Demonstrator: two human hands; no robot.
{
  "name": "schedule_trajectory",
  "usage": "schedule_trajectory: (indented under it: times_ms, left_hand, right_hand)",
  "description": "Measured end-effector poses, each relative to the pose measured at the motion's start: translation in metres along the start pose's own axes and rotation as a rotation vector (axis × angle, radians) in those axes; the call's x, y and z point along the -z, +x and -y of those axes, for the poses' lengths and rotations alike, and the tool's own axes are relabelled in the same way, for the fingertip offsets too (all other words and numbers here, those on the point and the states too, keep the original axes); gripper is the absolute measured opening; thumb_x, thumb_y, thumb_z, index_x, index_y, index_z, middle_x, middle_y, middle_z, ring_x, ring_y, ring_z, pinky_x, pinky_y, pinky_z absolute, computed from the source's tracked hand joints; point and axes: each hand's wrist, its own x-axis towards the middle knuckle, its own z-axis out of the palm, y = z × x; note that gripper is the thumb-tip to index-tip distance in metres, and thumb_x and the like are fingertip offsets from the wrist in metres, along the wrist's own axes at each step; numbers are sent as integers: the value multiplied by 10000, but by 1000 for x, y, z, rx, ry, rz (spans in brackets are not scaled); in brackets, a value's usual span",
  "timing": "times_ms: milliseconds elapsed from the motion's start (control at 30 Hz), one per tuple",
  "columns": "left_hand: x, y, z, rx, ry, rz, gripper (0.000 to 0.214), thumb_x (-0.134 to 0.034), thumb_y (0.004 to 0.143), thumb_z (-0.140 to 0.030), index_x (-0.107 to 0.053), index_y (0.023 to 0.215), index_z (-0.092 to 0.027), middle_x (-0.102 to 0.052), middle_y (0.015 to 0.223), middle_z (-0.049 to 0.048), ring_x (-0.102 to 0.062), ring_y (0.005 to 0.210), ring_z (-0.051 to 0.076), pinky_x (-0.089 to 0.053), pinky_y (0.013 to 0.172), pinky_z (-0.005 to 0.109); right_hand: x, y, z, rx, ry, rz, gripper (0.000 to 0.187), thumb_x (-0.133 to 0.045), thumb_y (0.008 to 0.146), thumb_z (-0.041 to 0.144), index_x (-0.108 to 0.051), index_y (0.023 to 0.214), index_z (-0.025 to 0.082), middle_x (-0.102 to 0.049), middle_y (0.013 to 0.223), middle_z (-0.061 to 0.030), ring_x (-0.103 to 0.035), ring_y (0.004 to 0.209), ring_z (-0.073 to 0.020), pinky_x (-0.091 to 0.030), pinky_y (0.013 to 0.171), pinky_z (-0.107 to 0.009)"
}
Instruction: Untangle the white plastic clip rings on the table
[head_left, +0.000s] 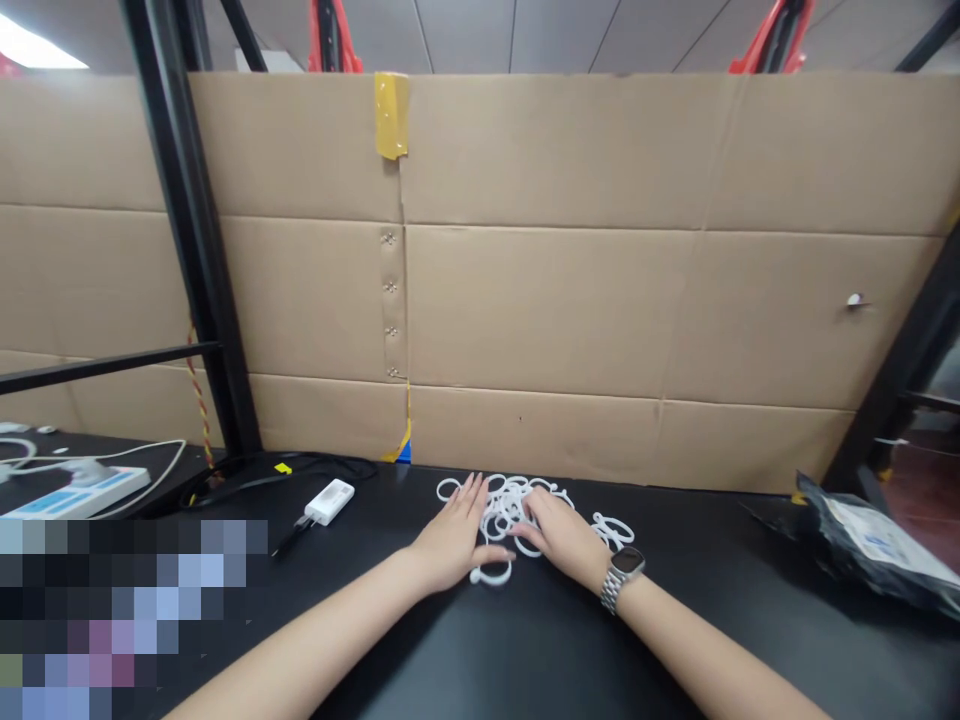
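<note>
A heap of several white plastic rings [510,502] lies on the black table [525,650] near the cardboard wall. My left hand [452,535] rests flat on the left side of the heap, fingers stretched out and together, thumb beside one ring [491,576] at the near edge. My right hand [561,532] lies palm down on the right part of the heap, fingers slightly curled over the rings. A metal wristwatch [622,574] sits on my right wrist. More rings [616,527] show just right of that hand.
A cardboard wall [555,300] closes the back of the table. A small white device [328,500] with a black cable lies to the left, a white power strip [75,490] farther left. A black plastic bag [877,555] lies at the right. A black metal post [191,230] stands left.
</note>
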Motion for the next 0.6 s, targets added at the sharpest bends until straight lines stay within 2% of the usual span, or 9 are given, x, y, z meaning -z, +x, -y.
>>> schedule_trajectory:
  times_ms: [67, 167, 233, 300, 400, 467, 533, 600]
  left_hand:
    - [4, 8, 4, 8, 2, -35, 839, -362, 838, -642, -178, 1434, -82, -124, 1507, 168, -42, 1390, 249, -125, 1113, 393]
    - [10, -6, 3, 39, -2, -82, 795, -274, 861, -644, -115, 1450, -134, -110, 1518, 135, -7, 1393, 247, -90, 1107, 448]
    - [10, -21, 0, 62, -11, -86, 857, -291, 827, -685, -68, 1455, -146, -72, 1521, 136, 6, 1390, 271, -74, 1099, 485]
    - [7, -29, -2, 89, -21, -76, 971, -355, 760, -739, -70, 1454, -122, -75, 1514, 168, 8, 1383, 323, -38, 1080, 542]
    - [0, -20, 1, 137, -51, -87, 1065, -441, 699, -757, -97, 1448, -82, -85, 1502, 218, 15, 1369, 383, 26, 1053, 591]
    - [-2, -6, 5, 162, -94, -122, 935, -516, 754, -655, -182, 1434, -106, -137, 1502, 206, -36, 1368, 392, 1, 1056, 594]
    - [1, 5, 8, 176, -170, -166, 571, -550, 861, -422, -367, 1348, -186, -310, 1449, 126, -293, 1306, 344, -193, 1033, 590]
    - [7, 6, 6, 178, -274, -213, 425, -555, 883, -311, -448, 1276, -193, -404, 1377, 94, -425, 1216, 302, -317, 983, 559]
  right_hand:
    - [6, 4, -3, -57, 22, -45, 192, -520, 890, 349, -561, 909, 162, -586, 881, -21, -572, 797, -175, -459, 733, -354]
    - [21, -8, -10, -180, 52, -120, 223, -523, 877, 387, -516, 969, 183, -563, 924, -52, -545, 859, -204, -431, 789, -363]
    - [28, -23, -18, -278, 72, -145, 272, -570, 835, 427, -494, 936, 187, -550, 871, -48, -542, 785, -201, -444, 725, -346]
    - [27, -35, -27, -364, 98, -123, 290, -633, 783, 432, -487, 849, 190, -532, 743, -5, -528, 654, -172, -450, 603, -305]
    - [17, -39, -38, -438, 142, -43, 233, -609, 820, 384, -532, 831, 165, -538, 672, 33, -524, 554, -124, -447, 516, -261]
    - [8, -30, -43, -460, 152, -12, 207, -551, 875, 348, -572, 919, 146, -600, 790, 4, -574, 615, -123, -486, 562, -277]
    - [2, -18, -45, -475, 146, -11, 214, -519, 902, 319, -574, 1019, 149, -622, 934, -32, -612, 718, -145, -518, 628, -316]
    - [-2, -8, -44, -475, 136, -16, 230, -520, 903, 307, -563, 1069, 153, -620, 996, -48, -623, 772, -163, -530, 659, -337]
